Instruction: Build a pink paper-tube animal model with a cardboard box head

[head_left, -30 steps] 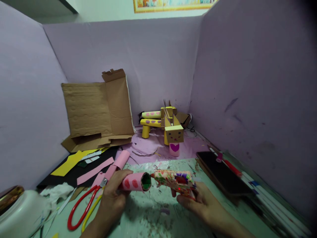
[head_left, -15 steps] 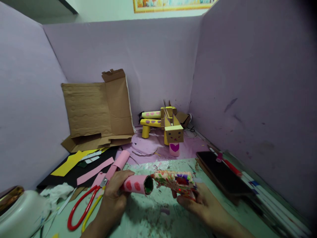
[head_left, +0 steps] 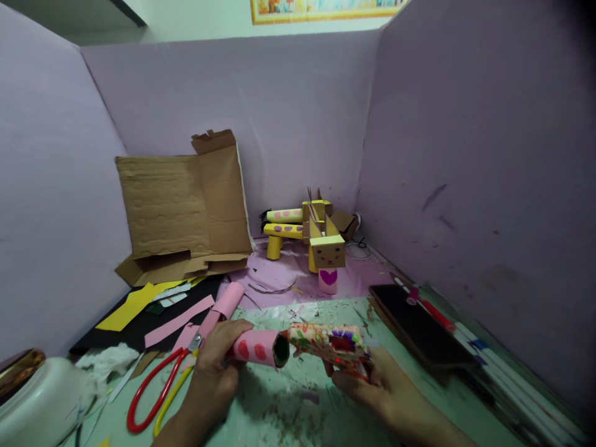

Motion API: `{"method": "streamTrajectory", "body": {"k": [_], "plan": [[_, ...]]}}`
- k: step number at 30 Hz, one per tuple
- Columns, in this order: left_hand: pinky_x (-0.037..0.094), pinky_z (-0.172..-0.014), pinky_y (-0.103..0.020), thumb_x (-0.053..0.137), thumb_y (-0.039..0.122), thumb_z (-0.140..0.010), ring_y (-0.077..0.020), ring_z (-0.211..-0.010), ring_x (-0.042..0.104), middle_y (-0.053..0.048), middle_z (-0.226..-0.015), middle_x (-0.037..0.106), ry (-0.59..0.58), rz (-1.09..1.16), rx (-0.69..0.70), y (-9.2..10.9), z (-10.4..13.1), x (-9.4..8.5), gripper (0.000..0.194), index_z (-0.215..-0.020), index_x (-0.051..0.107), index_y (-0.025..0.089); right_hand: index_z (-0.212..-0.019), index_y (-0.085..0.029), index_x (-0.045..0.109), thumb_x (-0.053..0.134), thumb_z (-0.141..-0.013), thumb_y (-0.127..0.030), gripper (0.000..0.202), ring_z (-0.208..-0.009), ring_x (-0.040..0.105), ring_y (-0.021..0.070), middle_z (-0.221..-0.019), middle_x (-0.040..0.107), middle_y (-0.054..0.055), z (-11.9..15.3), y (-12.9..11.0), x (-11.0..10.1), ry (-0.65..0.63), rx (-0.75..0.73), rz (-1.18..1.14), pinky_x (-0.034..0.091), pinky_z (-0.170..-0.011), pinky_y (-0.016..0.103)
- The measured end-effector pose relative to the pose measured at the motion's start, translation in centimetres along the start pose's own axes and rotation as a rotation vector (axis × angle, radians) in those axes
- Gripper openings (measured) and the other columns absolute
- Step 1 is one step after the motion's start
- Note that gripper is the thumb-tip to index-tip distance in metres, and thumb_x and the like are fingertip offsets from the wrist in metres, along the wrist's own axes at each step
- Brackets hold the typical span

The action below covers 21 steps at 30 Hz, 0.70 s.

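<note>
My left hand is wrapped round a pink paper tube with red spots, its open end facing right. Inside that end the tube looks dark green. In my right hand is a hot glue gun, splashed with many colours and showing a small red light. The gun's nozzle is at the upper rim of the tube's open end; whether it touches cannot be made out. Beyond my hands stand cardboard animal figures with yellow tube bodies and a drawn face. Red and yellow-handled scissors lie left of my left hand.
A bent cardboard sheet leans on the back wall. Pink and yellow paper strips lie on black card at the left, near a white jar. A dark phone and several pens lie along the right wall.
The glue gun has shifted slightly left and down, its nozzle closer to the tube's rim. The tube's open end has turned a little away from view.
</note>
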<state>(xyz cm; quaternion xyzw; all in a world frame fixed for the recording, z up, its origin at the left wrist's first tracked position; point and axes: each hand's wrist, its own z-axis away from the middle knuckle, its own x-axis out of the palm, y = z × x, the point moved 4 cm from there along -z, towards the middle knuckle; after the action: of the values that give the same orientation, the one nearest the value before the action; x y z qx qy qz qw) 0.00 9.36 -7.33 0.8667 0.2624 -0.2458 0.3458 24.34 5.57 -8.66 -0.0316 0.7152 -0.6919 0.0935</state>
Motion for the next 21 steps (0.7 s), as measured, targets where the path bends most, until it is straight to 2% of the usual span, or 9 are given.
{"method": "streamTrajectory", "body": {"k": [6, 14, 17, 21], "plan": [[0.052, -0.082, -0.038, 0.043, 0.003, -0.063, -0.0230, -0.095, 0.062, -0.007, -0.098, 0.066, -0.010, 0.007, -0.009, -0.2, 0.1, 0.0, 0.044, -0.099, 0.060, 0.020, -0.077, -0.020, 0.052, 0.060, -0.074, -0.049, 0.030, -0.060, 0.039, 0.0126, -0.067, 0.043, -0.003, 0.1, 0.0, 0.4, -0.013, -0.001, -0.055, 0.034, -0.055, 0.025], [0.052, -0.082, -0.038, 0.042, 0.001, -0.063, -0.0223, -0.094, 0.061, -0.006, -0.097, 0.066, -0.008, 0.001, 0.021, 0.1, 0.0, 0.1, 0.045, -0.100, 0.059, 0.020, -0.082, -0.020, 0.056, 0.058, -0.072, -0.054, 0.035, -0.060, 0.041, 0.0143, -0.066, 0.042, -0.002, -0.1, 0.1, 0.3, -0.057, 0.023, 0.034, 0.036, -0.054, 0.026], [0.051, -0.082, -0.038, 0.040, 0.000, -0.060, -0.0222, -0.094, 0.061, -0.006, -0.097, 0.066, -0.006, -0.003, 0.022, 0.0, 0.1, 0.1, 0.049, -0.100, 0.059, 0.020, -0.080, -0.020, 0.057, 0.056, -0.075, -0.052, 0.032, -0.062, 0.043, 0.0153, -0.066, 0.044, -0.002, 0.0, -0.5, 0.4, -0.108, -0.012, 0.059, 0.039, -0.059, 0.028], [0.051, -0.083, -0.039, 0.040, 0.002, -0.058, -0.0237, -0.095, 0.061, -0.007, -0.098, 0.067, -0.006, -0.015, -0.004, -0.1, 0.0, 0.1, 0.049, -0.099, 0.061, 0.020, -0.092, -0.020, 0.059, 0.055, -0.076, -0.052, 0.036, -0.067, 0.048, 0.0174, -0.072, 0.050, 0.000, 0.2, -0.7, 0.3, -0.105, 0.000, 0.033, 0.042, -0.063, 0.030]]}}
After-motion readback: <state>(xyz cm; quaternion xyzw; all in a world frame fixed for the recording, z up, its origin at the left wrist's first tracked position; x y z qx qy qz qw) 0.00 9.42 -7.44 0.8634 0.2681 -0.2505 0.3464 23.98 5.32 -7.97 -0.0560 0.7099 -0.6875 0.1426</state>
